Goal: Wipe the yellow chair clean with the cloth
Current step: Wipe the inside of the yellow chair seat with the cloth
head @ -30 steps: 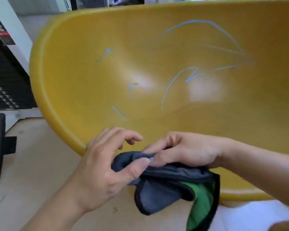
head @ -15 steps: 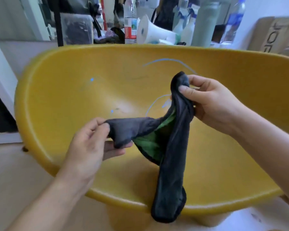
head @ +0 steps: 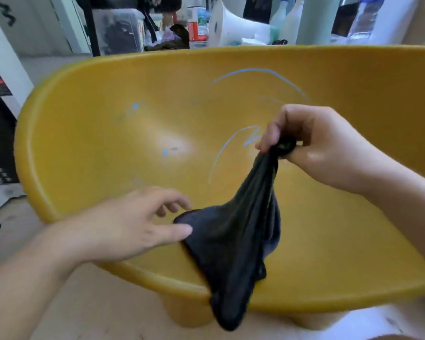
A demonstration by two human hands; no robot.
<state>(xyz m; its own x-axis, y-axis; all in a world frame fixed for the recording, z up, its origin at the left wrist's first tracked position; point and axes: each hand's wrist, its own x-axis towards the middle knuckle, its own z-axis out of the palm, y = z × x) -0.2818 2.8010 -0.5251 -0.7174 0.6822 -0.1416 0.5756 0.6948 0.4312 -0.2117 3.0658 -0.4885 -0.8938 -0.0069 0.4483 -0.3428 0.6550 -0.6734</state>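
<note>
Since the earlier frame the left hand has given up its pinch on the cloth. Its fingers now lie apart and loosely extended, the thumb tip touching the cloth's left corner, nothing clamped. On the right hand, fingers and thumb are curled tight round one bunched end of the cloth, with a trace of green showing inside the fist.

The cloth, dark grey and limp, hangs from that grip in a widening drape, crosses the front rim of the yellow chair and ends below it. Whether the drape rests on the seat cannot be told.

The chair shell bears blue pen marks: curved strokes just beside the right hand, a long arc above, two dots to the left.

Behind the chair back — a white megaphone, plastic bottles, a clear storage box. A pale floor lies under the chair.
</note>
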